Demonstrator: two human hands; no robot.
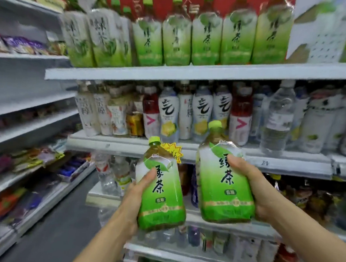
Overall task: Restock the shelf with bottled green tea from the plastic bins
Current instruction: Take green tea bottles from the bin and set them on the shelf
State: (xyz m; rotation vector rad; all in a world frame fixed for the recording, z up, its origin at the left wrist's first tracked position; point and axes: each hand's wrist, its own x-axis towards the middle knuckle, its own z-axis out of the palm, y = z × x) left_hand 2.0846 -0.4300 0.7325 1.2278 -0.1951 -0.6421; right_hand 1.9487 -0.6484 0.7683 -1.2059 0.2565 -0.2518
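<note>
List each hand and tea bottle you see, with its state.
Left hand: closed around a bottle.
Left bottle: capped, upright, held off the shelves.
Right hand: closed around a bottle.
Right bottle: capped, upright, held.
Top shelf row: upright, capped, front row full.

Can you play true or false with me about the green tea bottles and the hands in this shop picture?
1. Each hand holds one green tea bottle. True: the left hand grips the left bottle and the right hand grips the right bottle.
2. The held bottles have red caps. False: both caps are light green.
3. The top shelf already has a row of green tea bottles on it. True.
4. The two held bottles are lying flat on a shelf. False: they are held upright in the air, in front of the shelves.
5. The right bottle is held higher than the left one. True.
6. The yellow starburst tag is on the top shelf. False: it is on a lower shelf's edge, behind the left bottle.
</note>
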